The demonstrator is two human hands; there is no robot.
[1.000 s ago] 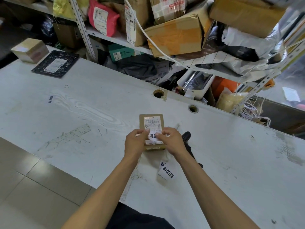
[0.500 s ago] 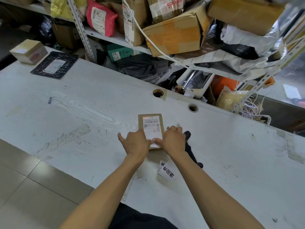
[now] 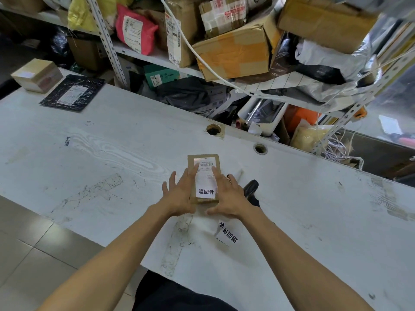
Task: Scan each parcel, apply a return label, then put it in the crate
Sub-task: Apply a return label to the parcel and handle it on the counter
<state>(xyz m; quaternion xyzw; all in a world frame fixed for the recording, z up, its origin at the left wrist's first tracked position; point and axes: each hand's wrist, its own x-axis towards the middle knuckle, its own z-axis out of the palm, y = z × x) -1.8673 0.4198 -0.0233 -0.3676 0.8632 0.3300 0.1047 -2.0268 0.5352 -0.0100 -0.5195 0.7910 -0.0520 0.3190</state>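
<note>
A small brown cardboard parcel [image 3: 203, 160] lies flat on the white table [image 3: 112, 153], a shipping label on top and a white return label [image 3: 206, 191] stuck at its near end. My left hand [image 3: 179, 194] lies on the parcel's left side with straight, spread fingers. My right hand [image 3: 226, 194] presses its right side, fingers straight over the label. A black handheld scanner [image 3: 251, 187] lies just right of my right hand, mostly hidden. Another loose return label [image 3: 228, 235] lies on the table nearer to me.
At the table's far left are a tan box [image 3: 37, 75] and a black mailer [image 3: 73, 93]. A metal shelf [image 3: 157, 57] behind the table is crammed with parcels and bags. Two cable holes [image 3: 213, 130] pierce the tabletop near its far edge. Tiled floor lies to the left.
My hands went from pinching the return label onto the parcel to lying flat with straight fingers and sliding forward over it. The return label now shows stuck on the parcel's near end.
</note>
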